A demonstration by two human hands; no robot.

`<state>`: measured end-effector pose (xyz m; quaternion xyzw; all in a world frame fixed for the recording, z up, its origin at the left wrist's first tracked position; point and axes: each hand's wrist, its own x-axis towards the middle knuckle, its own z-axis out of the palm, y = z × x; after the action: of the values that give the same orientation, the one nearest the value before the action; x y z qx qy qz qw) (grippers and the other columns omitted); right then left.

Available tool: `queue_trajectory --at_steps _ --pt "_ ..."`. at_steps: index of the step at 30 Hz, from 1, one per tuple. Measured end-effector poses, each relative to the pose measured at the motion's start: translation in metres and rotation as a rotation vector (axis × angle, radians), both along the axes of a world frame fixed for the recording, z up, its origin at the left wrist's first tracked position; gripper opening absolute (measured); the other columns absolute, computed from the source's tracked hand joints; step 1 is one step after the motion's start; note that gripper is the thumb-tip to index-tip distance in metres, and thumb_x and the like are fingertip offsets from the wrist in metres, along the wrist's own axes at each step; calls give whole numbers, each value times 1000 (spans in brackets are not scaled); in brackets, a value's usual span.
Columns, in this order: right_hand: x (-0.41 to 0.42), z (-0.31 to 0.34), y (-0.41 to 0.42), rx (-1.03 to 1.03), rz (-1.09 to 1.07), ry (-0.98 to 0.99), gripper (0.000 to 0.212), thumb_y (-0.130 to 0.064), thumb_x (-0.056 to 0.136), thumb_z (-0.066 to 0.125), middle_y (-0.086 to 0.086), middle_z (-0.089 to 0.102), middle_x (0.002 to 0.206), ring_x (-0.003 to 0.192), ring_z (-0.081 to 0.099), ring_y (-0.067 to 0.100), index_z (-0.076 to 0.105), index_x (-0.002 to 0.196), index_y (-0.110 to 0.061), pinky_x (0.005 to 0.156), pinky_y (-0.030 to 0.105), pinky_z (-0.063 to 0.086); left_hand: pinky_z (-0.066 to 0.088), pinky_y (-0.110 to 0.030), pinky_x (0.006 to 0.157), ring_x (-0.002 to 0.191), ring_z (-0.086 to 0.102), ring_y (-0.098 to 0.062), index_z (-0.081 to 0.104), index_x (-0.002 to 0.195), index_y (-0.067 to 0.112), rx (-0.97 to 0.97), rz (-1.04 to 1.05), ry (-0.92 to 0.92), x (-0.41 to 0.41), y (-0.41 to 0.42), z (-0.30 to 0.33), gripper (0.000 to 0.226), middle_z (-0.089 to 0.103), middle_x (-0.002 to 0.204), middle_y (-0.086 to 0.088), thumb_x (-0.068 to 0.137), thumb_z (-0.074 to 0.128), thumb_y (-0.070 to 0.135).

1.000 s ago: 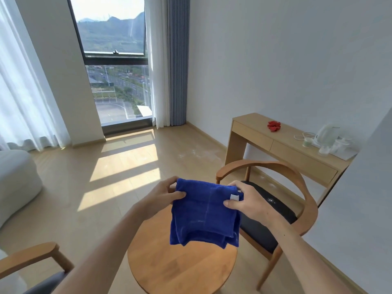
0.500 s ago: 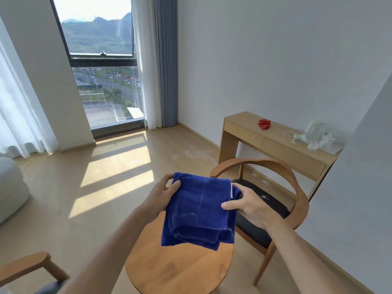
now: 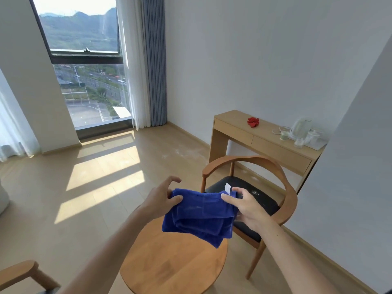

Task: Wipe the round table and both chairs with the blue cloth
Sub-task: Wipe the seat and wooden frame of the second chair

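From the head view, the blue cloth (image 3: 200, 213) hangs folded, long axis running 9 to 3 o'clock, left hand (image 3: 160, 200) pinching one end, right hand (image 3: 244, 205) gripping the other, above the round tabletop (image 3: 169, 266); nearest chair (image 3: 273, 200) lies at 3 o'clock, by the right hand.

Cloth (image 3: 199, 215) held above round table (image 3: 174, 266), chair (image 3: 254, 200) right, second chair (image 3: 19, 272) left, desk (image 3: 265, 141) behind

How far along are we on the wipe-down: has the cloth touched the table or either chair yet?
Nothing looks wiped yet. The left hand and right hand hold the folded blue cloth in the air above the round table. The right chair, its seat showing pale specks, and the left chair remain.
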<state>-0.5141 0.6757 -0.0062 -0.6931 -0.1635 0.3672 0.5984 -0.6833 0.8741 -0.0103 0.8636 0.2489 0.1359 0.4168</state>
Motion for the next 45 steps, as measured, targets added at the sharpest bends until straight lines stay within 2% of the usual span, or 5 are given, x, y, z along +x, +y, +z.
queue_trajectory --at_steps 15,22,28,36,45 --pt "7 -11 -22 -253 247 -667 54 -3 90 60 -13 53 116 107 58 11 49 133 -34 70 7 49 36 -13 76 101 47 -8 45 130 32 261 -206 85 25 -13 -3 57 48 113 12 80 63 13" --pt "38 -27 -56 -542 203 -1124 27 -24 86 62 -4 22 156 145 13 20 62 113 -27 116 43 19 45 -12 75 97 49 -4 54 103 28 246 -298 36 65 -39 -8 29 48 113 10 82 64 11" --pt "91 -40 -101 -475 335 -721 24 -23 78 62 -13 62 92 86 65 11 48 93 -37 74 29 60 56 -29 81 95 63 -11 53 108 33 -45 -402 22 132 -70 -12 35 64 103 10 85 60 8" --pt "199 -67 -157 -330 452 -434 76 -49 67 78 -22 57 119 106 62 8 34 128 -55 85 29 58 55 -30 87 99 64 -11 55 113 34 -84 -535 149 277 -133 -12 33 65 107 12 85 63 18" --pt "301 -86 -193 -291 410 -480 29 -34 79 66 -16 65 100 92 64 4 53 104 -41 78 23 55 52 -37 94 101 63 -15 59 116 21 -107 -498 215 375 -166 -26 26 67 110 2 90 62 21"
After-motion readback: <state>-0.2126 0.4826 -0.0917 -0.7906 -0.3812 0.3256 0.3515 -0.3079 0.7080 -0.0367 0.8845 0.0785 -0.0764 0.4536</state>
